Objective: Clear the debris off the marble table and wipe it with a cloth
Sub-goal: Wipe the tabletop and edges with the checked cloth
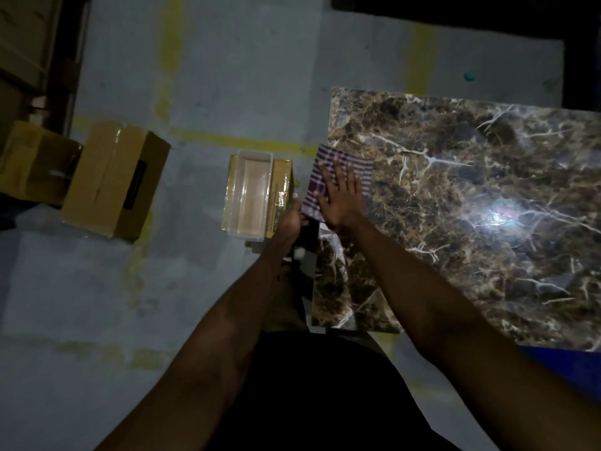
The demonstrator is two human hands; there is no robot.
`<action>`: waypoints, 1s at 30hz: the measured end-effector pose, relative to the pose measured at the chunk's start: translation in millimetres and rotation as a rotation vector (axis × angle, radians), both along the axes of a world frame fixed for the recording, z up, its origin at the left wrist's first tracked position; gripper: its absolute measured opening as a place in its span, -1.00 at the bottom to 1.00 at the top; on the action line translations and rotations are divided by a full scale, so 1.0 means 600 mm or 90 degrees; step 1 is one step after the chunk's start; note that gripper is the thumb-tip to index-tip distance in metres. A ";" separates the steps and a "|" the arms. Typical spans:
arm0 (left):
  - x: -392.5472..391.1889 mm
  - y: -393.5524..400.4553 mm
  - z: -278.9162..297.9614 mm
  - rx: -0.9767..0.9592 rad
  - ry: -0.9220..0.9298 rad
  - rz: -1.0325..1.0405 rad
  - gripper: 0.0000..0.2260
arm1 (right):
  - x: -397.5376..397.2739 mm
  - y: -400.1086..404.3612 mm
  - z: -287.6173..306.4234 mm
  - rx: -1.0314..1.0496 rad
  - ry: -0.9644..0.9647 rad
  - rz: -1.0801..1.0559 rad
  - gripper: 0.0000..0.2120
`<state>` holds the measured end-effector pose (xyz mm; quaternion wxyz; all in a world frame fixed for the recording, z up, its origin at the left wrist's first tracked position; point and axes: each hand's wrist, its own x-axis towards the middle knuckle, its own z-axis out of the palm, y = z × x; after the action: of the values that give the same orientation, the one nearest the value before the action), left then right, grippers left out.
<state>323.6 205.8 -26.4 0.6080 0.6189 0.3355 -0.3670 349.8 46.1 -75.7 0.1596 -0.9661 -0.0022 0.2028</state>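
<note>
Dimly, right hand [340, 198] flat on cloth [328, 172], left hand [291, 216] perhaps cupped.

A checked cloth [338, 177] lies on the brown veined marble table [471, 203], draped over its left edge.

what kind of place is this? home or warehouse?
Likely a warehouse or storeroom, dimly lit: painted concrete floor with worn yellow line markings, taped cardboard boxes standing on it, and a marble table set on the open floor.
</note>
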 end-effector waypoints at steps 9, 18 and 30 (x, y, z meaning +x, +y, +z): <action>0.029 -0.014 -0.016 -0.070 -0.001 0.030 -0.35 | -0.192 0.019 -0.002 0.015 -0.016 0.047 -0.38; 0.039 -0.013 -0.015 -0.064 -0.033 -0.059 -0.30 | -0.221 0.024 0.011 0.002 0.009 0.053 -0.37; 0.069 0.016 -0.053 -0.080 -0.005 -0.035 -0.26 | 0.000 0.015 0.022 -0.006 -0.011 0.005 -0.40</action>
<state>364.8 215.2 -58.0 0.6364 0.5900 0.2925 -0.4017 349.7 55.1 -62.3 0.1543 -0.9685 -0.0062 0.1952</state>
